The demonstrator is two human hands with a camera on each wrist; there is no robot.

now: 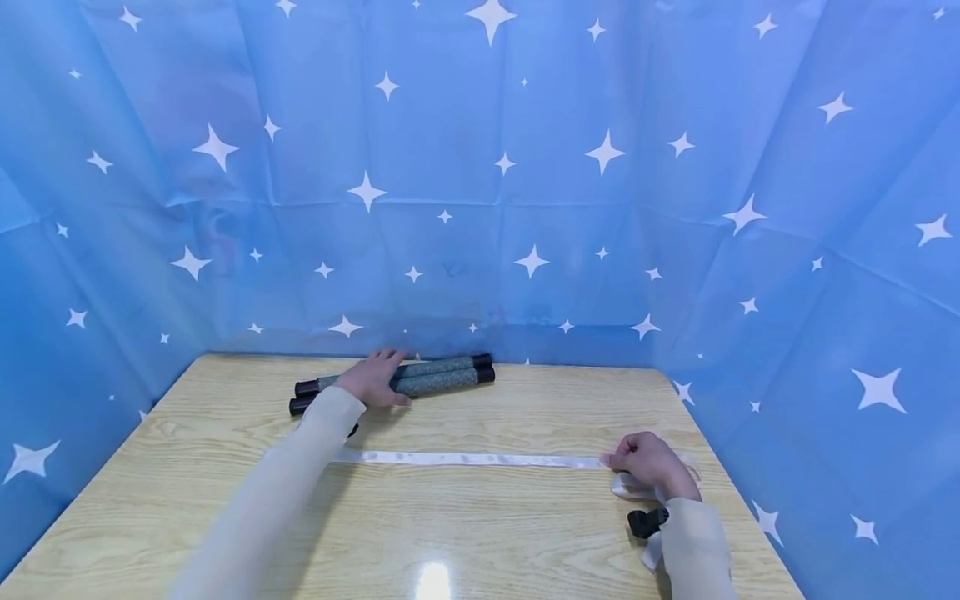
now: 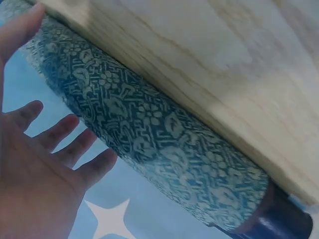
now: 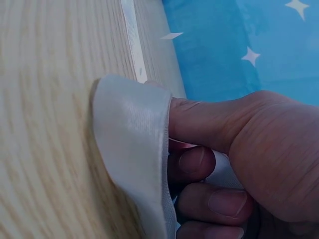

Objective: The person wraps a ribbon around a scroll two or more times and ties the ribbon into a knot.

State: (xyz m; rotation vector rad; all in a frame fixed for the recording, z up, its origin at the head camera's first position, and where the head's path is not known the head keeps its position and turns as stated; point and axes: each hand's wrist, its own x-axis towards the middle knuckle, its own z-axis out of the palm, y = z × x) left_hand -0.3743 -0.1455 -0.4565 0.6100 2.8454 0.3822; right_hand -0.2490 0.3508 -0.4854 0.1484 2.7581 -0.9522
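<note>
Left hand spread at the rolls, right hand pinching the ribbon.

Left hand (image 1: 375,382): fingers splayed, not wrapped, lying over the patterned rolls (image 1: 441,382) at 11 o'clock of the bench (image 1: 465,525); how firmly they press, can't tell. Right hand (image 1: 648,460), 3 o'clock: thumb and forefinger grip the white ribbon (image 1: 472,459), slack loop hanging toward 6. Ribbon runs flat and fairly straight toward 9, its far part hidden by the left sleeve (image 1: 262,492). Rolls lie side by side, dark caps (image 1: 484,375) at the ends, blue curtain (image 1: 480,217) behind at 12. My take: hold the ribbon straight with a light pinch, no twist; bring the left fingers round both rolls near mid-length so they move as a pair; lift that sleeve clear so it doesn't drag the ribbon.
</note>
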